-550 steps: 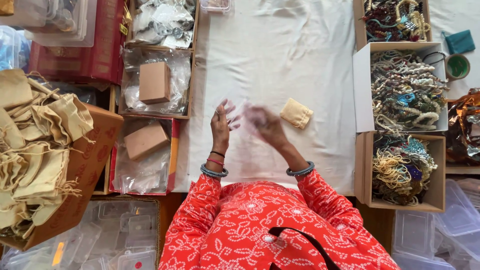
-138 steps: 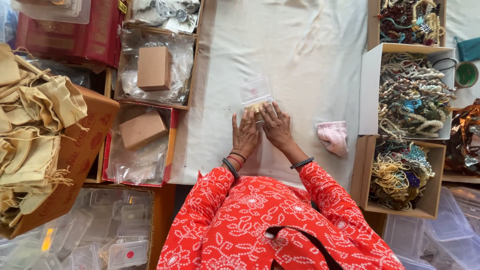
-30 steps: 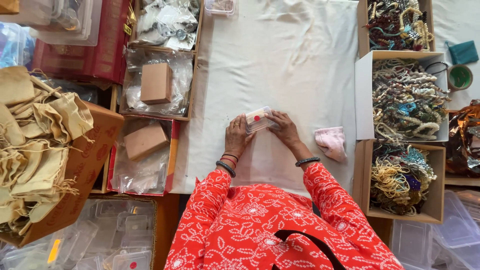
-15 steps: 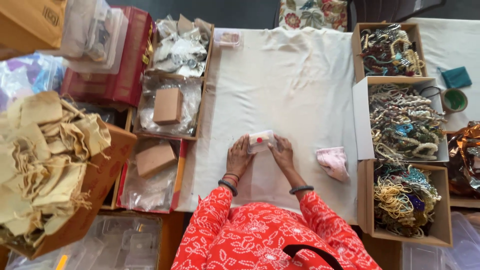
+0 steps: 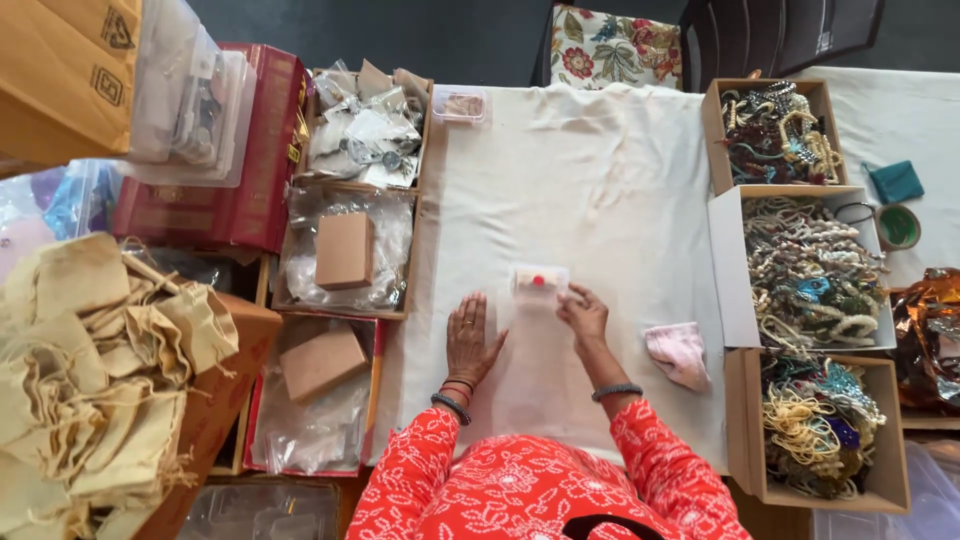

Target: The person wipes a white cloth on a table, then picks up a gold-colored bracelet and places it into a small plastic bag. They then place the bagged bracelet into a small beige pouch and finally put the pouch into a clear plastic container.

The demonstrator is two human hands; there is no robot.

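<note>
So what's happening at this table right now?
A person in a red patterned top sits at a cloth-covered table. Their right hand touches a small clear packet with a red dot, while the left hand lies flat on the cloth. A pink cloth lies nearby, and boxes of beaded jewellery stand to the right.

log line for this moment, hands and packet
left hand: flat on white cloth, holds nothing | right hand: fingers on edge of small clear packet | pink cloth: lying right of right hand
</note>
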